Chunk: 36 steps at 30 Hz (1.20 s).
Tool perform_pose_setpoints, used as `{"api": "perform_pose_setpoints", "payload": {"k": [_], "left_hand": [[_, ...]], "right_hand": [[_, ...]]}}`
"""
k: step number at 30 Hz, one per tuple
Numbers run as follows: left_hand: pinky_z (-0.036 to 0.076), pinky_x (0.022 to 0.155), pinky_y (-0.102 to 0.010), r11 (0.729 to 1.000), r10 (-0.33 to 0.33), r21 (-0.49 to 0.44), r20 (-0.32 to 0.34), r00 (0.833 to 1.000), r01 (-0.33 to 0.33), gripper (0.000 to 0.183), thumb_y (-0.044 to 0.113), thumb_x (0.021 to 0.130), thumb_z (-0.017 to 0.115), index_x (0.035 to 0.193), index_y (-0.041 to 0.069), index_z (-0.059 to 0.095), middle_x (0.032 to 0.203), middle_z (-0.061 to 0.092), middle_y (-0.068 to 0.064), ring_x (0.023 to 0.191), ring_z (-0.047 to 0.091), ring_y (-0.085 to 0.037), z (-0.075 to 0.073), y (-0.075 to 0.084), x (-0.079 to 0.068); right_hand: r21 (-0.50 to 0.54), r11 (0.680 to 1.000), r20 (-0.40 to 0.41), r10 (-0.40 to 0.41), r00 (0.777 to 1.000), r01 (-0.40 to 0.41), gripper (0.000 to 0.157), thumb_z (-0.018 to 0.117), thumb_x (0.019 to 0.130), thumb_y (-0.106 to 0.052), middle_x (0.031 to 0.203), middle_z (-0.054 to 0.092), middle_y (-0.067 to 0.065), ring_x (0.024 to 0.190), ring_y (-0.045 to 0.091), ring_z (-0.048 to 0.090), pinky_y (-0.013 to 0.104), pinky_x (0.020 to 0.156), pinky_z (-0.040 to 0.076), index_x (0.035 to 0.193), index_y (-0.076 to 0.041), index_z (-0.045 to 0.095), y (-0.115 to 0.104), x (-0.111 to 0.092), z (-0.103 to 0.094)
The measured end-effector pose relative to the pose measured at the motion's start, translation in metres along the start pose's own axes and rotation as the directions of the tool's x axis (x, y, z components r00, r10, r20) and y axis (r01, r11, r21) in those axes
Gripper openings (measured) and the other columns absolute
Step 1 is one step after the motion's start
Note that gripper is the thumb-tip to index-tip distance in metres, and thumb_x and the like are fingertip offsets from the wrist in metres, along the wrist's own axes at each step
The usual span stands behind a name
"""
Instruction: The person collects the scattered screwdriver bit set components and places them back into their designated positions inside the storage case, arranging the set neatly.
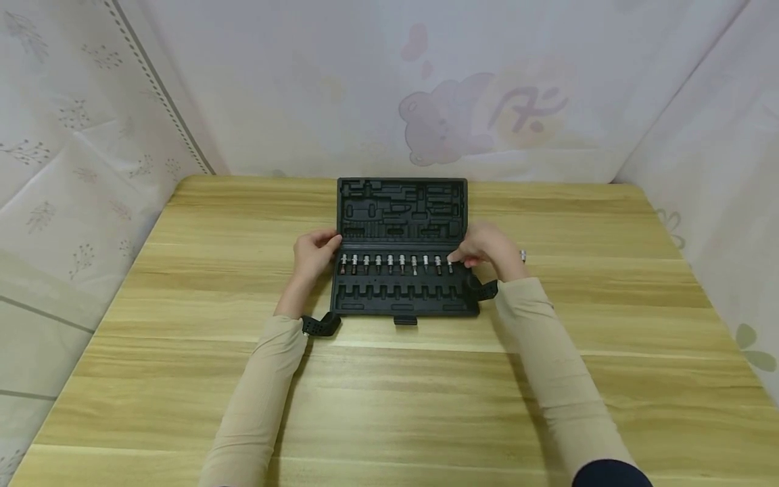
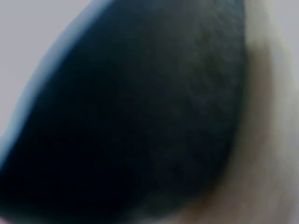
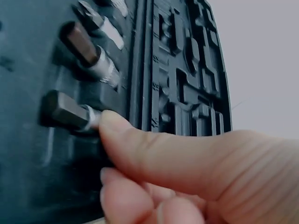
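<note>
An opened black plastic case (image 1: 404,276) lies on the table with a row of several silver bit sockets (image 1: 402,260) in its upper slots. My left hand (image 1: 313,257) grips the case's left edge near the hinge, thumb at the rim. At the right end of the row, my right hand (image 1: 487,249) holds the last hex bit socket (image 3: 70,112). In the right wrist view its thumb presses on the silver end while the other fingers curl below, partly hidden. A dark blurred shape fills most of the left wrist view, where the hand's work is hidden.
The case's lid (image 1: 402,210), with moulded recesses, stands open at the back. A latch (image 1: 405,320) juts from the front edge. A small silver piece (image 1: 523,256) shows just right of my right wrist. The wooden table (image 1: 389,406) meets curtains behind.
</note>
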<state>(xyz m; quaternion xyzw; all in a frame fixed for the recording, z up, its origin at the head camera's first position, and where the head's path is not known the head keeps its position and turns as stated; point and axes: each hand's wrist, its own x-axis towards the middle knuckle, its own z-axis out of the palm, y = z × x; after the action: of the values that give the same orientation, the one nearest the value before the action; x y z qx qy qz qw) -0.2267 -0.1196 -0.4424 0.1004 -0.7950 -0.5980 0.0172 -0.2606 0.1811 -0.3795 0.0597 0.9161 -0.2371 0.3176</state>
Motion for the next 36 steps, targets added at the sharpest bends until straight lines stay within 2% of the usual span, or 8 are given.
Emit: {"api": "perform_pose_setpoints", "payload": {"k": [3, 6, 8, 14, 17, 25, 30, 36], "left_hand": [[0.047, 0.061, -0.018, 1.000, 0.001, 0.003, -0.003, 1.000, -0.001, 0.028, 0.013, 0.091, 0.062, 0.113, -0.004, 0.065, 0.105, 0.066, -0.020, 0.072, 0.057, -0.013, 0.001, -0.001, 0.000], [0.047, 0.060, -0.018, 1.000, 0.004, 0.006, -0.005, 1.000, -0.004, 0.028, 0.013, 0.091, 0.062, 0.113, -0.004, 0.065, 0.104, 0.066, -0.020, 0.070, 0.056, -0.012, 0.001, -0.001, 0.001], [0.047, 0.060, -0.018, 1.000, 0.002, 0.004, -0.003, 1.000, -0.002, 0.028, 0.013, 0.092, 0.062, 0.114, -0.005, 0.065, 0.104, 0.066, -0.020, 0.070, 0.056, -0.012, 0.000, -0.001, 0.001], [0.047, 0.060, -0.017, 1.000, -0.001, 0.001, 0.002, 1.000, 0.001, 0.028, 0.012, 0.092, 0.061, 0.114, -0.005, 0.065, 0.105, 0.066, -0.021, 0.070, 0.057, -0.012, 0.000, 0.000, 0.000], [0.047, 0.060, -0.017, 1.000, -0.002, 0.002, 0.000, 1.000, 0.002, 0.028, 0.012, 0.092, 0.061, 0.114, -0.005, 0.064, 0.105, 0.066, -0.020, 0.070, 0.057, -0.012, 0.000, 0.001, -0.001], [0.047, 0.060, -0.017, 1.000, 0.002, 0.000, 0.001, 1.000, -0.002, 0.028, 0.011, 0.091, 0.061, 0.114, -0.005, 0.064, 0.106, 0.065, -0.021, 0.071, 0.057, -0.012, -0.001, 0.002, -0.001], [0.046, 0.059, -0.017, 1.000, 0.004, -0.004, -0.001, 1.000, -0.004, 0.028, 0.011, 0.091, 0.061, 0.114, -0.006, 0.064, 0.106, 0.065, -0.021, 0.069, 0.056, -0.010, 0.000, 0.003, -0.002], [0.047, 0.059, -0.017, 1.000, 0.008, -0.016, -0.003, 1.000, -0.008, 0.027, 0.010, 0.091, 0.062, 0.113, -0.006, 0.065, 0.105, 0.065, -0.021, 0.071, 0.057, -0.012, 0.000, 0.002, -0.003]], "right_hand": [[-0.040, 0.999, -0.051, -0.038, 0.998, 0.036, 0.027, 0.076, 0.080, -0.021, 0.047, 0.052, 0.002, 0.044, 0.013, 0.054, 0.029, 0.058, 0.048, 0.076, 0.002, 0.062, 0.001, -0.004, 0.003], [-0.042, 0.997, -0.098, -0.074, 0.992, 0.071, 0.040, 0.075, 0.081, -0.021, 0.046, 0.052, 0.001, 0.046, 0.016, 0.056, 0.034, 0.067, 0.049, 0.052, -0.011, 0.051, 0.003, -0.009, 0.006], [-0.024, 0.995, -0.119, -0.094, 0.988, 0.092, 0.044, 0.074, 0.082, -0.022, 0.046, 0.054, 0.002, 0.048, 0.017, 0.058, 0.038, 0.072, 0.050, 0.048, -0.013, 0.048, 0.005, -0.012, 0.008], [0.090, 0.986, -0.152, -0.122, 0.981, 0.137, 0.032, 0.069, 0.086, -0.023, 0.053, 0.059, 0.002, 0.053, 0.018, 0.060, 0.032, 0.060, 0.051, 0.063, -0.002, 0.065, 0.014, -0.015, 0.009], [0.124, 0.978, -0.181, -0.143, 0.973, 0.167, 0.030, 0.067, 0.088, -0.023, 0.054, 0.059, 0.001, 0.054, 0.018, 0.060, 0.029, 0.054, 0.049, 0.069, 0.001, 0.065, 0.018, -0.017, 0.007], [0.220, 0.955, -0.227, -0.147, 0.963, 0.197, 0.029, 0.064, 0.089, -0.020, 0.057, 0.063, 0.003, 0.054, 0.016, 0.061, 0.031, 0.056, 0.053, 0.086, 0.009, 0.063, 0.034, -0.024, -0.002], [0.227, 0.954, -0.238, -0.142, 0.961, 0.197, 0.034, 0.063, 0.089, -0.020, 0.058, 0.062, 0.002, 0.053, 0.014, 0.061, 0.030, 0.057, 0.054, 0.094, 0.014, 0.062, 0.046, -0.027, -0.007], [0.215, 0.959, -0.241, -0.131, 0.962, 0.184, 0.035, 0.061, 0.091, -0.023, 0.063, 0.064, 0.006, 0.056, 0.017, 0.060, 0.033, 0.056, 0.051, 0.095, 0.012, 0.063, 0.058, -0.032, -0.012]]}}
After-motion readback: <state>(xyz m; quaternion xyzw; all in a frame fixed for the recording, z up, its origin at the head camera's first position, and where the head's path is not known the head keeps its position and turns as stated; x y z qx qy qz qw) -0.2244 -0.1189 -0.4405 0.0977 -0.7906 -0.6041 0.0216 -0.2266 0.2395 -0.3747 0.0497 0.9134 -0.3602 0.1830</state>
